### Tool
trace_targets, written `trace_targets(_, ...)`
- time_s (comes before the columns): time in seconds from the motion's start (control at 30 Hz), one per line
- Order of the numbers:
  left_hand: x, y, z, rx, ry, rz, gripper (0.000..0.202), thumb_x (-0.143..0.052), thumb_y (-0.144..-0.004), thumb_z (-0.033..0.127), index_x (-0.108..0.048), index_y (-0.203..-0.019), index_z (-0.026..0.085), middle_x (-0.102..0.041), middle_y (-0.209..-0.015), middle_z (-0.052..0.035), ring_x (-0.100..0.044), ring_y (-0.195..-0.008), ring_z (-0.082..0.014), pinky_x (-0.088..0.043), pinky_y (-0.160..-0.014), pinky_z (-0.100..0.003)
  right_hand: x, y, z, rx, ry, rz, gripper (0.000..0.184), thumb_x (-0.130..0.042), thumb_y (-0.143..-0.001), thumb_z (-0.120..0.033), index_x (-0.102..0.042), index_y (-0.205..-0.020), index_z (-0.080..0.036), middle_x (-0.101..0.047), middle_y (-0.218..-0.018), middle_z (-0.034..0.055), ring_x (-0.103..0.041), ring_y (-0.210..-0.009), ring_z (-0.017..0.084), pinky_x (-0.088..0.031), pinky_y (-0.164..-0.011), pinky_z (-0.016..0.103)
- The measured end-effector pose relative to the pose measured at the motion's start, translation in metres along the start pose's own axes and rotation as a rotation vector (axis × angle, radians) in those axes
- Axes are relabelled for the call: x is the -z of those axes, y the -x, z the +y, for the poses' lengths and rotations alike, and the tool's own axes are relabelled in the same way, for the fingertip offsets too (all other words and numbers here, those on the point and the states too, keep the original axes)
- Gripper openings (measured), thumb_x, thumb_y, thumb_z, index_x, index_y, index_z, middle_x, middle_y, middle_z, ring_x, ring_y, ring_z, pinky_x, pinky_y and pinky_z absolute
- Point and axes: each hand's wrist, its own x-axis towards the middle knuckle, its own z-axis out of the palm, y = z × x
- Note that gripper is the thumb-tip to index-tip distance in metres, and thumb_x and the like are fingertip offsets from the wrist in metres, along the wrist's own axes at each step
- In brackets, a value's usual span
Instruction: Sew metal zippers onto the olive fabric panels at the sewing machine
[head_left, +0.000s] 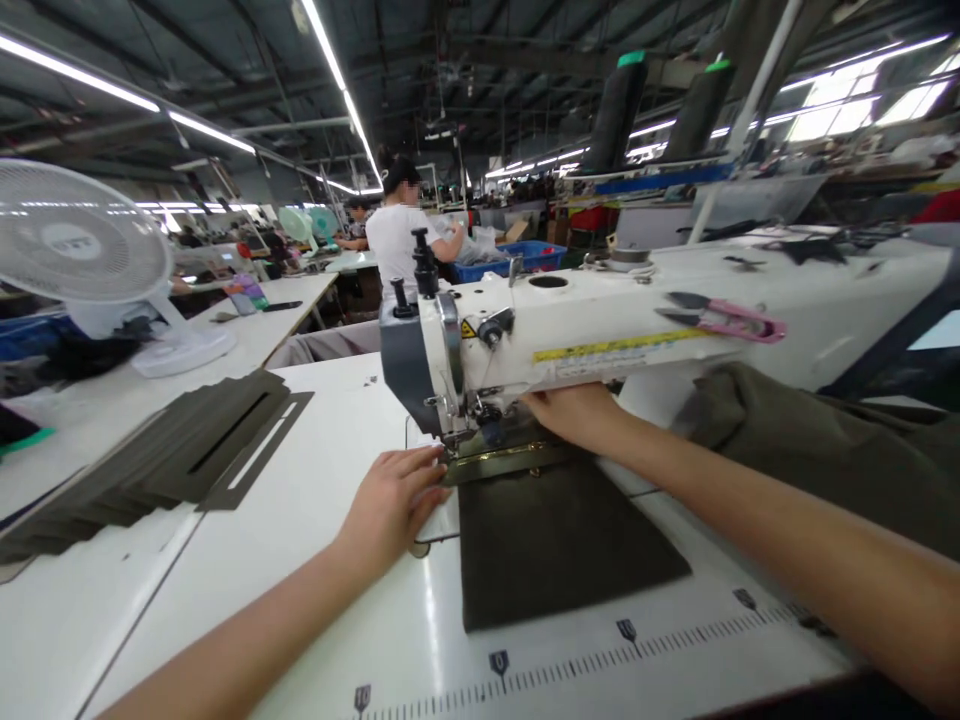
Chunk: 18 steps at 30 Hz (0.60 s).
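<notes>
A dark olive fabric piece [559, 545] lies flat on the sewing machine's bed, with a gold-toothed zipper [510, 453] running across its upper part. Its far left end is by the presser foot [454, 440] of the white sewing machine [600, 320]. My left hand [394, 500] rests left of the foot, fingers stretched out and thumb apart, fingertips at the fabric's left end. Under the machine arm reaches my right hand [570, 412], at the far side of the zipper. Its fingers are mostly hidden, so I cannot see whether they grip the cloth.
A fanned stack of olive fabric panels [172, 440] with slot cutouts lies at left, beyond it a white fan [82, 240]. Pink-handled snips [724, 318] rest on the machine arm. More olive cloth [810, 450] bunches at right. A person in white [397, 235] works ahead near a blue crate [510, 260].
</notes>
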Motion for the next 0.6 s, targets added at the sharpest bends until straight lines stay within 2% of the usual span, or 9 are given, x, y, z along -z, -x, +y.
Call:
trace_targets(0.07, -0.003, -0.005, -0.007, -0.086, -0.014, -0.027, 0.018, -0.045, -0.088, 0.022, -0.062, -0.093, 0.017, -0.065, -0.104, -0.0088, -0.06, -0.096, -0.0211, -0.043, -0.088, -0.041, -0.008, 0.027, -0.016, 0.104, 0.111, 0.069, 0.022, -0.047, -0.087, -0.028, -0.061, -0.076, -0.016, -0.061, -0.08, 0.0069, -0.056, -0.081, 0.021, -0.041, -0.074, 0.033)
trace_targets(0.1, -0.004, -0.007, -0.007, -0.114, -0.016, -0.04, 0.018, -0.044, -0.089, 0.021, -0.061, -0.092, 0.016, -0.066, -0.103, -0.008, -0.061, -0.094, -0.0197, -0.042, -0.089, -0.04, -0.014, 0.04, -0.023, 0.203, 0.135, 0.08, 0.022, -0.047, -0.086, -0.027, -0.06, -0.072, -0.017, -0.061, -0.077, 0.0059, -0.056, -0.077, 0.02, -0.041, -0.071, 0.031)
trace_targets(0.2, -0.003, -0.012, -0.005, -0.094, -0.026, -0.041, 0.02, -0.04, -0.089, 0.018, -0.06, -0.088, 0.016, -0.068, -0.089, -0.0054, -0.063, -0.081, -0.0169, -0.044, -0.084, -0.037, -0.035, 0.065, -0.042, 0.415, 0.186, 0.063, 0.021, -0.044, -0.087, -0.022, -0.06, -0.076, -0.016, -0.06, -0.077, 0.0057, -0.055, -0.074, 0.019, -0.04, -0.069, 0.031)
trace_targets(0.27, 0.0, -0.013, -0.003, -0.02, -0.02, -0.009, 0.019, -0.041, -0.089, 0.018, -0.06, -0.085, 0.016, -0.068, -0.079, -0.0036, -0.062, -0.073, -0.0165, -0.047, -0.076, -0.034, -0.047, 0.067, -0.051, 0.393, 0.221, 0.031, 0.017, -0.046, -0.086, -0.021, -0.061, -0.089, -0.014, -0.061, -0.082, 0.0083, -0.056, -0.077, 0.021, -0.041, -0.069, 0.032)
trace_targets(0.37, 0.0, -0.011, -0.002, 0.045, 0.002, 0.03, 0.018, -0.043, -0.087, 0.019, -0.06, -0.082, 0.017, -0.067, -0.076, -0.0028, -0.061, -0.071, -0.0167, -0.047, -0.071, -0.032, -0.057, 0.058, -0.056, 0.269, 0.263, -0.04, 0.025, -0.049, -0.085, -0.026, -0.057, -0.103, -0.01, -0.063, -0.087, 0.012, -0.058, -0.082, 0.023, -0.043, -0.07, 0.033)
trace_targets(0.43, -0.002, -0.009, -0.003, 0.024, 0.016, 0.027, 0.017, -0.043, -0.087, 0.018, -0.06, -0.086, 0.017, -0.067, -0.081, -0.0033, -0.061, -0.075, -0.0166, -0.046, -0.073, -0.033, -0.06, 0.053, -0.056, 0.251, 0.259, -0.072, 0.026, -0.047, -0.086, -0.029, -0.058, -0.103, -0.012, -0.063, -0.086, 0.011, -0.059, -0.081, 0.023, -0.043, -0.069, 0.033)
trace_targets(0.6, -0.007, -0.006, -0.001, -0.045, -0.041, -0.01, 0.018, -0.045, -0.088, 0.02, -0.062, -0.093, 0.017, -0.064, -0.09, -0.0059, -0.059, -0.083, -0.0187, -0.043, -0.077, -0.036, -0.06, 0.056, -0.05, 0.301, 0.195, -0.069, 0.02, -0.046, -0.087, -0.025, -0.061, -0.096, -0.016, -0.063, -0.086, 0.0062, -0.058, -0.08, 0.021, -0.041, -0.069, 0.032)
